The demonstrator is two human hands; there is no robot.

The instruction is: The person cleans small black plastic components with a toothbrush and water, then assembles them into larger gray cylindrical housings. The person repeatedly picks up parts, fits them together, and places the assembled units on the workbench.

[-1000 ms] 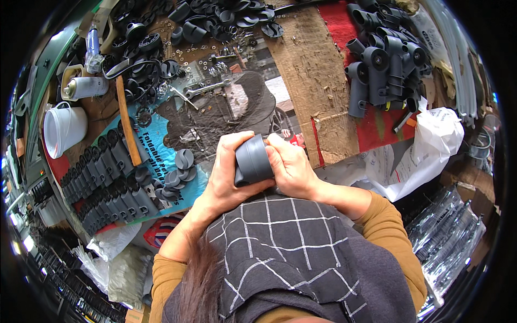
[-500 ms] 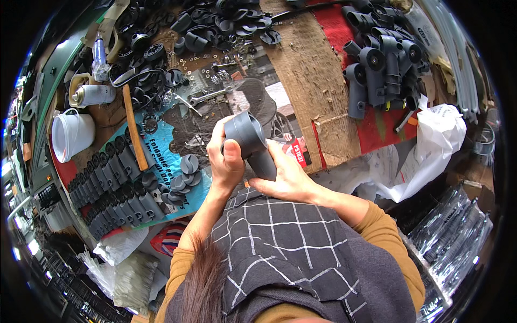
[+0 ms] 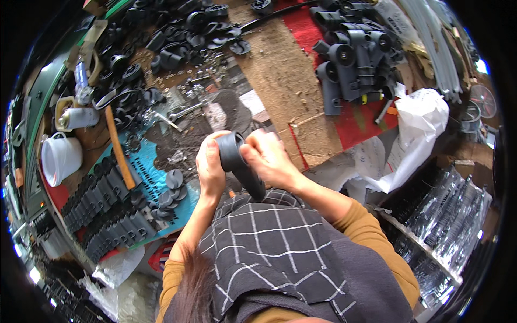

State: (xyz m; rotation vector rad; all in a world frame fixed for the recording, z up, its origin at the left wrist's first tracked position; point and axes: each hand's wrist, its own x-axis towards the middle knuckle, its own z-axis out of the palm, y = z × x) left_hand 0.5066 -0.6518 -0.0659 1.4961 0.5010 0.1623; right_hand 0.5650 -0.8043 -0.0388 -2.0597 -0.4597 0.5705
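A dark grey plastic fitting (image 3: pixel 246 177) with a round hollow head and a stem is held in front of my body, its stem pointing down toward my checked apron. My left hand (image 3: pixel 210 164) is closed round the left side of the head, thumb against it. At the head's right opening is my right hand (image 3: pixel 272 160), fingers curled in and partly smeared by motion. What lies inside those fingers is hidden. To the left, similar grey fittings (image 3: pixel 121 229) lie in rows, with a stack of curved grey caps (image 3: pixel 171 188) beside them.
Beyond my hands lie a wrench (image 3: pixel 186 110), scattered small metal parts and a heap of black plastic pieces (image 3: pixel 210 27). A wooden handle (image 3: pixel 119 148) and white bucket (image 3: pixel 61 159) stand left. Assembled fittings (image 3: pixel 355 56) pile up far right, near a white plastic bag (image 3: pixel 417 134).
My right hand has left the stem and moved up to the head's right opening, its fingers curling. The fitting has turned and sits slightly lower. The whole view has shifted.
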